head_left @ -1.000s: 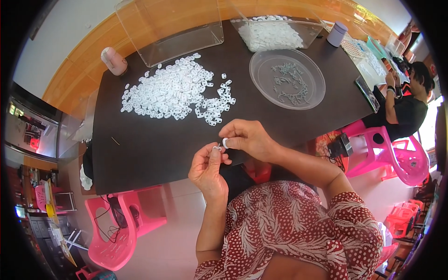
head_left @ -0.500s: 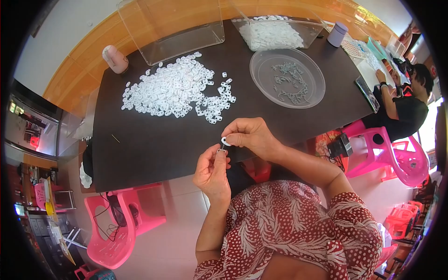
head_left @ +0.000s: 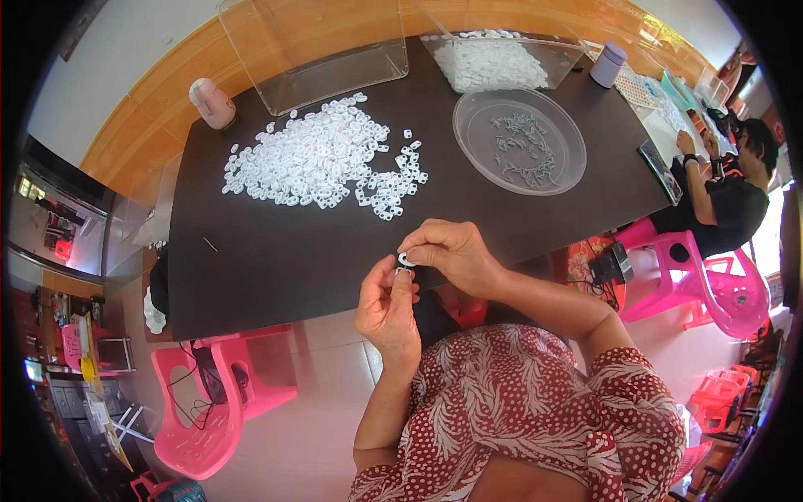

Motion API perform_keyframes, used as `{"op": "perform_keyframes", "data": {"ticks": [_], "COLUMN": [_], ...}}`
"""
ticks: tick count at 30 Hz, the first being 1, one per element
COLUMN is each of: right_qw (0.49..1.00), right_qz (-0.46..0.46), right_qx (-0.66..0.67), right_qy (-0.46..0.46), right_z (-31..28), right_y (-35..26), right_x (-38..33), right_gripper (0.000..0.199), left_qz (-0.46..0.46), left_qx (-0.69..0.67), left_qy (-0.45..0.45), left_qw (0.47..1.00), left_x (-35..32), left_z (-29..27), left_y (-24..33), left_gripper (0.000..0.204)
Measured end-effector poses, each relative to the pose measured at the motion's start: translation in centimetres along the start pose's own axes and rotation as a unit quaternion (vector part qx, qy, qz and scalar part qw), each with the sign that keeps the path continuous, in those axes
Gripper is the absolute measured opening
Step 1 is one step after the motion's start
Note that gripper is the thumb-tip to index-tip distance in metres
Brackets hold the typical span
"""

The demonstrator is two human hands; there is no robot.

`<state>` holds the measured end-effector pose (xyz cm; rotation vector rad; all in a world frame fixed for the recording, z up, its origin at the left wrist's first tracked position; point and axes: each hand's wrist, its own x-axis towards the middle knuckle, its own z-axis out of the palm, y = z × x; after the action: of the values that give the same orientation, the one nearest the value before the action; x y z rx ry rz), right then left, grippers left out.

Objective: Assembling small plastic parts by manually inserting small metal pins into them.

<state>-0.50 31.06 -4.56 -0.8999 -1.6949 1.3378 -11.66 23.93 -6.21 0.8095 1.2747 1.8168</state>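
Standing beside the dark surface (head_left: 276,251), I see it set against an orange-brown wall, with pale floor tiles below and pink plastic chairs (head_left: 201,402) around it. A second person in black (head_left: 719,197) sits at the far right end. Two clear plastic bins stand along the far edge: the empty one (head_left: 322,50) to the left, the other (head_left: 493,54) holding white pieces. A clear round dish (head_left: 519,142) with small grey parts sits near them, a small lidded tub (head_left: 608,64) beyond. A loose heap of white plastic rings (head_left: 322,155) lies mid-surface. Over the near edge, the left hand (head_left: 386,305) and right hand (head_left: 452,255) both pinch one small white ring (head_left: 406,260), fingertips closed on it; its orientation is too small to tell.
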Motion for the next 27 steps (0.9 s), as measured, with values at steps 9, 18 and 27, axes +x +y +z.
{"op": "perform_keyframes", "data": {"ticks": [9, 18, 27], "right_qw": [0.992, 0.994, 0.999], "right_qz": [-0.067, -0.054, 0.005], "right_qx": [-0.107, -0.086, -0.002], "right_qy": [0.018, 0.036, 0.048], "right_z": [0.6, 0.4, 0.5], "right_y": [0.4, 0.1, -0.1], "right_x": [-0.6, -0.8, -1.7], "right_gripper": [0.011, 0.010, 0.012], "left_qz": [0.003, -0.026, -0.050], "left_qx": [-0.011, -0.042, -0.063], "left_qy": [-0.011, -0.035, -0.049], "left_qw": [1.000, 0.998, 0.995], "left_x": [-0.3, 0.0, 0.0], "left_z": [0.0, 0.0, 0.2], "left_y": [-0.6, -0.5, -0.5], "left_gripper": [0.027, 0.028, 0.027]}}
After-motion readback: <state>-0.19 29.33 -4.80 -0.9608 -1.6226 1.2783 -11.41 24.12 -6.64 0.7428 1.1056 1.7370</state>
